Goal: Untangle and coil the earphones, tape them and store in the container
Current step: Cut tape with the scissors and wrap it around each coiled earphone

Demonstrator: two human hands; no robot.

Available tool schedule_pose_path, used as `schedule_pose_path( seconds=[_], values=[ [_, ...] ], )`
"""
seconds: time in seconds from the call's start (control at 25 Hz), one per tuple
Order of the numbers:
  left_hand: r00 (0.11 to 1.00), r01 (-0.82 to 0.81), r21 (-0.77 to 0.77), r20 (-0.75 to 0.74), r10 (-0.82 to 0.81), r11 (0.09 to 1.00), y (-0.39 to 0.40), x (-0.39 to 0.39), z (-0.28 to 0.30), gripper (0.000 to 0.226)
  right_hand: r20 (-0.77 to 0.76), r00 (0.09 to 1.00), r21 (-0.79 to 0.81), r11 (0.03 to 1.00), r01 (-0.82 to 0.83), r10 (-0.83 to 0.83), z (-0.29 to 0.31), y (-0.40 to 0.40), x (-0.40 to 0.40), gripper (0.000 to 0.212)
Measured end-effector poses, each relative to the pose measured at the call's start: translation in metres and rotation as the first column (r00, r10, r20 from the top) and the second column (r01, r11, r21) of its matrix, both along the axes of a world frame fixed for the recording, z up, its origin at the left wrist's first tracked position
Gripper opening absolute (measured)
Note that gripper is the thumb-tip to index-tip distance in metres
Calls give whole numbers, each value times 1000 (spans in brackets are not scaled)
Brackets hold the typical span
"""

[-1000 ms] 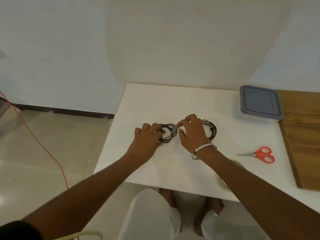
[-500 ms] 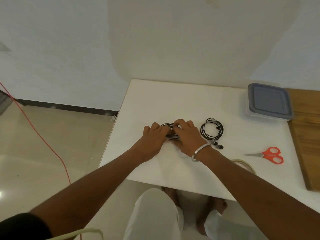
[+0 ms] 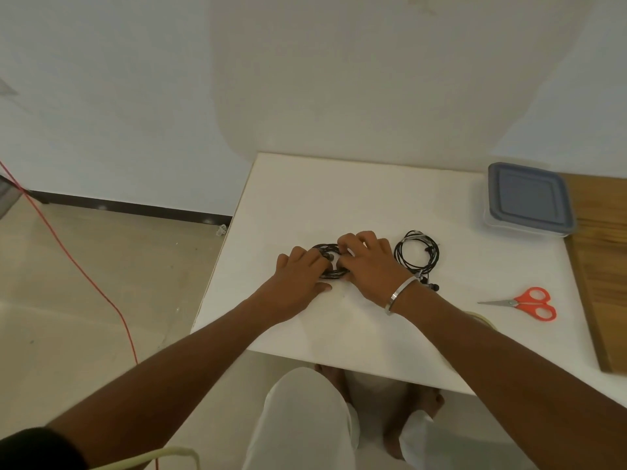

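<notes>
Two bundles of black earphones lie on the white table (image 3: 339, 198). The left bundle (image 3: 330, 262) is mostly hidden under both hands. My left hand (image 3: 300, 276) lies over its left side with fingers curled on the wire. My right hand (image 3: 369, 262) covers its right side, fingertips pinching the wire. The second coil of earphones (image 3: 417, 254) lies free just right of my right hand, its earbuds trailing toward my wrist. The container (image 3: 529, 200) with a grey-blue lid stands shut at the far right. A tape roll (image 3: 481, 318) peeks out from behind my right forearm.
Orange-handled scissors (image 3: 526, 302) lie at the right, blades pointing left. A wooden board (image 3: 607, 266) borders the table's right side. A red cable (image 3: 84, 266) runs across the floor at the left. My legs show below the table's near edge.
My right hand moved left off the right coil onto the left bundle, uncovering the right coil. Both hands have closed in on the left bundle.
</notes>
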State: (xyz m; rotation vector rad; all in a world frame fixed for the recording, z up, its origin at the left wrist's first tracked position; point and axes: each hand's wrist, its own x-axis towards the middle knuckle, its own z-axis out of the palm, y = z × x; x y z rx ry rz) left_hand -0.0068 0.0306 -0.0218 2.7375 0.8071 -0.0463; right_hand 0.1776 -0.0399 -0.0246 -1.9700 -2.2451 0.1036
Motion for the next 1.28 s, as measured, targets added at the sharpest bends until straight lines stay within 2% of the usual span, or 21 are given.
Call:
schedule_pose_path(
  seconds=[0.08,0.16,0.24,0.28,0.36,0.4,0.48,0.56,0.64,0.68,0.8,0.88,0.96,1.04,1.08,1.2,1.24,1.28],
  values=[
    [1000,-7,42,-7,8,999,-1,2,-3,29,-48,999,-25,1000,-16,15,2,0,2,8],
    [1000,4,64,-26,-2,998,-2,3,-4,34,-142,990,-102,995,-2,-13,7,0,4,14],
    [1000,-14,-22,-3,14,1000,-2,5,0,30,-242,970,-174,985,-8,-35,14,1,9,19],
    [998,-39,-137,51,46,990,-2,5,4,28,-334,941,-190,982,-20,-46,18,3,11,19],
    [964,-78,-424,199,177,902,-1,8,18,36,-585,803,-230,973,-28,-115,27,6,16,15],
    [933,-83,-567,244,263,820,-1,11,29,36,-688,702,-277,961,-21,-183,33,7,16,11],
    [869,-74,-783,253,425,617,-4,17,49,22,-797,525,-348,938,2,-297,45,6,16,8],
    [821,-77,-865,227,523,496,-5,20,63,17,-879,352,-337,941,19,-322,56,2,11,9],
    [779,-56,-894,239,579,445,-5,21,74,23,-933,176,-312,949,34,-313,66,-6,7,10],
    [751,-28,-908,257,608,419,-5,21,77,24,-943,131,-302,952,51,-307,69,-9,6,13],
    [691,90,-933,310,653,349,-14,26,91,23,-950,139,-261,956,138,-279,73,-17,2,19],
    [670,156,-940,326,666,303,-21,30,97,23,-937,205,-235,945,227,-283,73,-20,-1,20],
    [653,152,-952,299,696,267,-27,35,98,26,-918,253,-228,929,293,-305,71,-23,-3,20],
    [627,18,-967,209,750,254,-32,44,92,26,-879,275,-294,897,330,-389,68,-24,-3,21],
    [602,-103,-963,139,786,250,-35,49,85,24,-838,301,-348,870,349,-456,64,-24,-4,21],
    [542,-446,-866,-63,838,224,-40,58,58,27,-663,429,-465,787,405,-613,46,-22,-12,24],
    [559,-520,-811,-86,825,268,-39,59,49,28,-615,469,-472,773,424,-634,39,-22,-15,25],
    [594,-577,-739,-87,800,349,-39,59,42,28,-574,504,-469,764,443,-645,33,-21,-17,26]
  ],
)
